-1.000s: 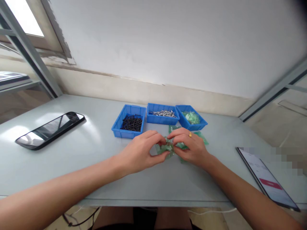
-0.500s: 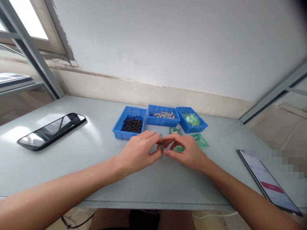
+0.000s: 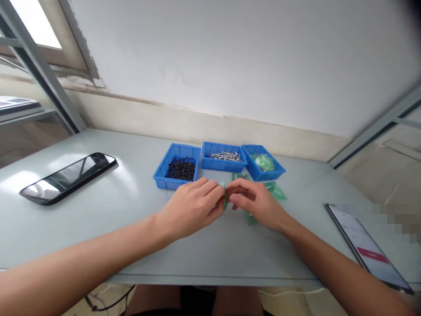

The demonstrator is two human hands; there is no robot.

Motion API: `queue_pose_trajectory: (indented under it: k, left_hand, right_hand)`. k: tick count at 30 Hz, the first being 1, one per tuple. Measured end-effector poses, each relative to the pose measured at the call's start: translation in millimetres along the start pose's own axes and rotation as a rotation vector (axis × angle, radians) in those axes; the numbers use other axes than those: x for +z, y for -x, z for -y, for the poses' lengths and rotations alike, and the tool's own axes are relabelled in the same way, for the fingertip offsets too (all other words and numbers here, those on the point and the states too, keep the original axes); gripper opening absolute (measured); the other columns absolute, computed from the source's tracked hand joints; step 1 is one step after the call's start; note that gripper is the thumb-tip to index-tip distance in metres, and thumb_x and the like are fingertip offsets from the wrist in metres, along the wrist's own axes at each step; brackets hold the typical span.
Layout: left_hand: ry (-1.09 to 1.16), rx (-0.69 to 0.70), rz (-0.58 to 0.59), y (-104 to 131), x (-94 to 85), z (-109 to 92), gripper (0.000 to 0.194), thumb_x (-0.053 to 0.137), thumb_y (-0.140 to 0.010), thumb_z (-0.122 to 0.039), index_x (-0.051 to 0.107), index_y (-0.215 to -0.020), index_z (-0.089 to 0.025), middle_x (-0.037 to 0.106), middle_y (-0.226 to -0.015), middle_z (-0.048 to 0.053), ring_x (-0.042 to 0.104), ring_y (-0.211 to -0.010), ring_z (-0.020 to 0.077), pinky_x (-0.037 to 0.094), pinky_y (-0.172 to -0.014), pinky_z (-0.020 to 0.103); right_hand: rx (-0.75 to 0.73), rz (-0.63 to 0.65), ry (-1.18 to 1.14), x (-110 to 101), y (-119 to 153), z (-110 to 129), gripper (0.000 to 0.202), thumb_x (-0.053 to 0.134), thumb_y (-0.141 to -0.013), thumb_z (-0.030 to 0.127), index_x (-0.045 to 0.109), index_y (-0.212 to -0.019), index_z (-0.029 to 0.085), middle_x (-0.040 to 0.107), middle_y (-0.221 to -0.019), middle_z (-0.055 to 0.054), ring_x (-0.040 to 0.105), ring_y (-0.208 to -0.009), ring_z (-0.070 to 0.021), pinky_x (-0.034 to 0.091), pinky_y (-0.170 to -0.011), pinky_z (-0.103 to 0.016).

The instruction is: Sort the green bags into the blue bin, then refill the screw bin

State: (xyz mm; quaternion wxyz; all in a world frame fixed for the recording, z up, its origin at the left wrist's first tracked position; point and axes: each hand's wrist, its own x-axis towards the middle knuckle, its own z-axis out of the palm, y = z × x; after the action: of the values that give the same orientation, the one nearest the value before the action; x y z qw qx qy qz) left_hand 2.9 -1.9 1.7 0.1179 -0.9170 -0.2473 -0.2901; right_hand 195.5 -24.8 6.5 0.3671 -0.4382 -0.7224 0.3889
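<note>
A small green plastic bag [image 3: 225, 201] is pinched between the fingers of my left hand [image 3: 194, 206], above the middle of the table. My right hand [image 3: 258, 202] meets it from the right, its fingertips at the bag's edge; whether they grip it is hard to make out. More green bags lie on the table around my right hand, one [image 3: 275, 190] beyond it and one [image 3: 251, 219] partly beneath it. Behind my hands stand a blue bin [image 3: 161, 182] of black screws, a blue bin [image 3: 222, 166] of silver pieces and a blue bin [image 3: 267, 176] of green bags.
A black phone [image 3: 69, 177] lies at the left of the grey table [image 3: 210, 263]. Near the right front edge rests a tablet-like device [image 3: 365, 245] with a lit screen. A wall closes off the back, and metal frame posts stand at both sides.
The green bag has turned and shows more of its surface. My right thumb has moved up from the bag's lower end towards the other fingers.
</note>
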Motion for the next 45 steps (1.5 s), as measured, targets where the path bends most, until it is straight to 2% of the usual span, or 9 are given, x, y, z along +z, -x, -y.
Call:
queue_pose_trajectory:
  k: [3, 10, 19, 22, 25, 29, 38, 45]
  left_hand:
    - [-0.025, 0.020, 0.019, 0, -0.4, -1, 0.019, 0.042, -0.090, -0.021, 0.056, -0.078, -0.016, 0.060, -0.070, 0.003, 0.054, -0.064, 0.0154, 0.041, -0.053, 0.027]
    - [0.035, -0.071, 0.078, 1, 1.4, -1, 0.022, 0.037, -0.094, -0.024, 0.056, -0.085, -0.015, 0.059, -0.074, 0.004, 0.056, -0.067, 0.0161, 0.043, -0.057, 0.027]
    - [0.159, -0.141, 0.109, 1, 4.6, 1, 0.023, 0.032, -0.097, -0.023, 0.054, -0.097, -0.017, 0.062, -0.081, 0.003, 0.059, -0.073, 0.0158, 0.047, -0.064, 0.027]
    - [0.190, -0.161, 0.111, 0, 4.1, 1, 0.021, 0.033, -0.097, -0.024, 0.054, -0.098, -0.018, 0.063, -0.083, 0.003, 0.060, -0.075, 0.0158, 0.048, -0.066, 0.028]
    - [0.215, -0.169, 0.110, 1, 4.0, 1, 0.016, 0.039, -0.094, -0.025, 0.053, -0.095, -0.018, 0.064, -0.085, 0.003, 0.060, -0.077, 0.0161, 0.048, -0.066, 0.027]
    - [0.152, -0.170, 0.125, 1, 4.4, 1, 0.012, 0.048, -0.086, -0.023, 0.053, -0.096, -0.018, 0.063, -0.087, 0.004, 0.059, -0.080, 0.0188, 0.048, -0.066, 0.030]
    - [-0.032, -0.102, 0.024, -1, 4.2, 1, 0.016, 0.042, -0.088, -0.020, 0.055, -0.079, -0.017, 0.058, -0.068, 0.002, 0.053, -0.065, 0.0161, 0.043, -0.058, 0.026]
    - [-0.086, -0.108, 0.051, -2, 3.2, 3, 0.012, 0.045, -0.084, -0.020, 0.055, -0.079, -0.016, 0.058, -0.069, 0.003, 0.054, -0.067, 0.0186, 0.044, -0.058, 0.029]
  right_hand:
    - [0.024, 0.011, -0.006, -1, 0, 1, 0.015, 0.063, -0.081, 0.031, 0.062, -0.091, 0.020, 0.069, -0.088, -0.003, 0.065, -0.081, -0.0164, 0.053, -0.069, -0.029]
    - [0.017, 0.048, -0.092, -3, -1, -4, 0.017, 0.057, -0.081, 0.016, 0.059, -0.097, 0.020, 0.068, -0.091, -0.003, 0.063, -0.080, -0.0152, 0.052, -0.068, -0.028]
    - [0.034, -0.012, -0.071, -4, 0, -4, 0.032, 0.054, -0.085, 0.016, 0.048, -0.115, 0.026, 0.066, -0.083, 0.001, 0.060, -0.072, -0.0124, 0.049, -0.069, -0.028]
    - [0.004, -0.011, -0.049, -4, 0, -3, 0.028, 0.052, -0.086, 0.016, 0.050, -0.112, 0.025, 0.065, -0.082, 0.001, 0.059, -0.071, -0.0122, 0.048, -0.068, -0.027]
    - [-0.022, -0.009, -0.014, -4, -1, -3, 0.019, 0.051, -0.086, 0.015, 0.057, -0.101, 0.023, 0.065, -0.078, 0.001, 0.058, -0.068, -0.0117, 0.048, -0.066, -0.026]
    - [-0.022, -0.041, -0.016, -4, -2, -5, 0.013, 0.052, -0.083, 0.012, 0.060, -0.089, 0.021, 0.065, -0.078, 0.000, 0.060, -0.070, -0.0122, 0.049, -0.067, -0.026]
    - [-0.051, -0.067, -0.003, -6, 0, -3, 0.011, 0.052, -0.085, 0.015, 0.060, -0.090, 0.021, 0.063, -0.075, 0.001, 0.058, -0.069, -0.0115, 0.047, -0.065, -0.025]
    - [-0.049, -0.090, -0.050, -7, -1, -10, 0.011, 0.053, -0.087, 0.018, 0.060, -0.093, 0.022, 0.064, -0.079, 0.000, 0.059, -0.069, -0.0112, 0.049, -0.067, -0.026]
